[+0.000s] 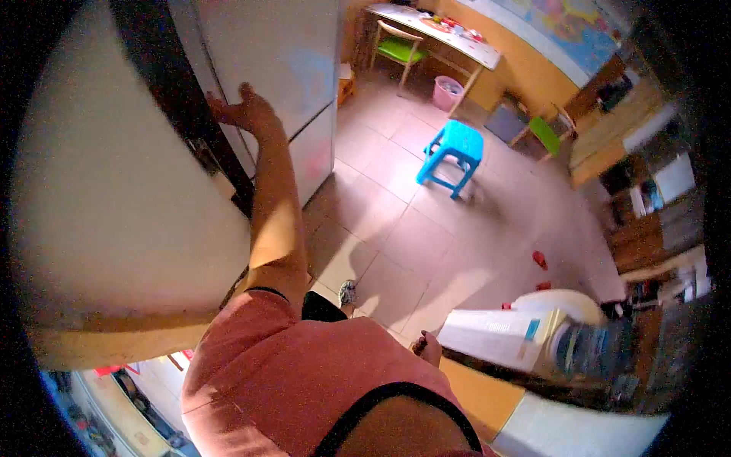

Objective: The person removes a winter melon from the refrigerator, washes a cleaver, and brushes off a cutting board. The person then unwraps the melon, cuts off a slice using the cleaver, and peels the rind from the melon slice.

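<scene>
My left arm stretches up and forward along a tall white cabinet [266, 38], which looks like a refrigerator with an upper and a lower door. My left hand [251, 116] is at its left side, thumb and fingers apart. The fingertips reach the dark strip [164, 68] beside the cabinet; whether they press on it is unclear. Low at my right side, my right hand [431, 350] is partly hidden by my pink shirt [335, 362]. Its fingers are too small and dark to make out. A white box [487, 335] stands just right of it.
A blue plastic stool [461, 141] stands on the tiled floor ahead. Farther back are a desk [426, 27], a green-seated chair [402, 50] and a pink bin [448, 93]. Cluttered shelves [647, 198] line the right side. Red slippers [540, 260] lie near them.
</scene>
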Motion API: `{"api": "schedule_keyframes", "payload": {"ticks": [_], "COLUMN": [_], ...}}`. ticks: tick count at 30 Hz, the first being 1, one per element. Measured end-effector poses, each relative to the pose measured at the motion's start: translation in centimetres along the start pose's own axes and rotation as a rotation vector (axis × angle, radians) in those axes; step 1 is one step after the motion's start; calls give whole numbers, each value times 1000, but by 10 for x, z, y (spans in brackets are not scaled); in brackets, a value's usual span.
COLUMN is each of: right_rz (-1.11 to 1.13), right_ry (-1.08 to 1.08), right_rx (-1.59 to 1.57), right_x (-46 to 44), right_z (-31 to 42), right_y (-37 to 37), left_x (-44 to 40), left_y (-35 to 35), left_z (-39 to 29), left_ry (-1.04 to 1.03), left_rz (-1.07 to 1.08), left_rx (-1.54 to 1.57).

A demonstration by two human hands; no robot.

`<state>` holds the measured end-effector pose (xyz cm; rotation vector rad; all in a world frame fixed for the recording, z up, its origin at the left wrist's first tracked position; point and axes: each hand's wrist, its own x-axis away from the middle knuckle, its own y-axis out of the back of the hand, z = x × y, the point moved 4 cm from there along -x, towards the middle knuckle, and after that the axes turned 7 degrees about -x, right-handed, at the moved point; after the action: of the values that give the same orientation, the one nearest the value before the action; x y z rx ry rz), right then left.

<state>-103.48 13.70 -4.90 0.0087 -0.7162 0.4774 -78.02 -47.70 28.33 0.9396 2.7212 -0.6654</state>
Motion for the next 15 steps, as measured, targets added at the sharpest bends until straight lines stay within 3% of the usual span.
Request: {"api": "schedule_keyframes", "payload": {"ticks": [1, 3, 6, 8, 10, 12, 15], "right_rz": [-39, -57, -5, 28, -62, -87, 46], "right_ry": [-127, -163, -129, -124, -261, -281, -258], "right_rx": [-133, -12, 11, 270, 66, 152, 163], "right_x": [-11, -33, -66, -89, -119, -137, -182], "right_z": [16, 40, 66, 89, 105, 143, 193], "right_y": [-9, -7, -2, -8, -12, -33, -66], "left_x": [-18, -53, -90, -114, -139, -165, -206], "left_y": [2, 12, 5, -5, -16, -26, -32], "left_z": [-18, -31, -9, 10, 28, 41, 50], "left_ry": [6, -41, -148, -200, -241, -279, -325], "left_rz": [-150, -241, -267, -208, -129, -59, 69], "left_rx": [27, -3, -111, -202, -323, -453, -711]}}
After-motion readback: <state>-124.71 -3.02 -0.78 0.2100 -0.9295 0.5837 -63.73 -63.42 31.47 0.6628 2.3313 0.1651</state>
